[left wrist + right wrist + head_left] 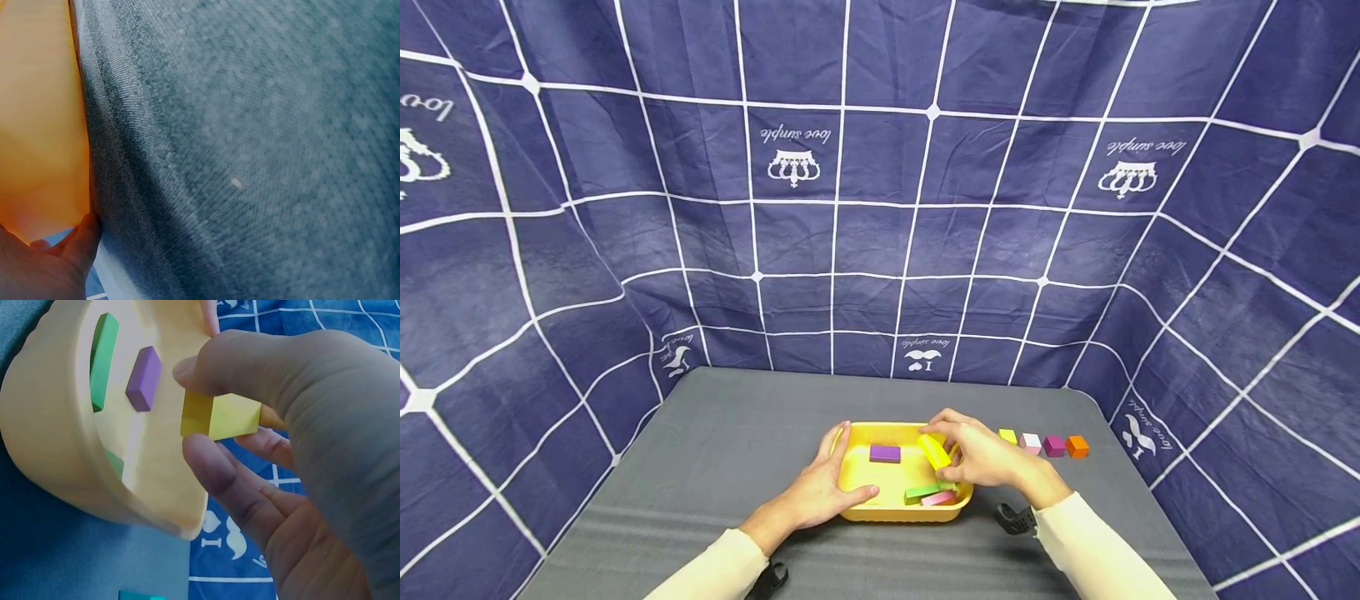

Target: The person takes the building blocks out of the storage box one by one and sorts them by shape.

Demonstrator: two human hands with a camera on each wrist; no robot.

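The right hand (981, 454) is pinching a yellow block (934, 451) between the thumb and the fingers, and it is holding this block tilted just above the right part of the yellow tray (857, 508). The left hand (827, 487) is resting on the left side of the tray, with its relaxed fingers lying along the rim and its thumb over the front edge. Inside the tray a purple block (885, 453) is lying flat near the middle, and a green block (922, 493) and a pink block (938, 499) are lying side by side at the front right corner. The tray is standing on the grey table (700, 467). To the right of the tray, four small blocks are sitting in a row on the table: a lime block (1007, 436), a pale pink block (1031, 442), a magenta block (1054, 445) and an orange block (1077, 446).
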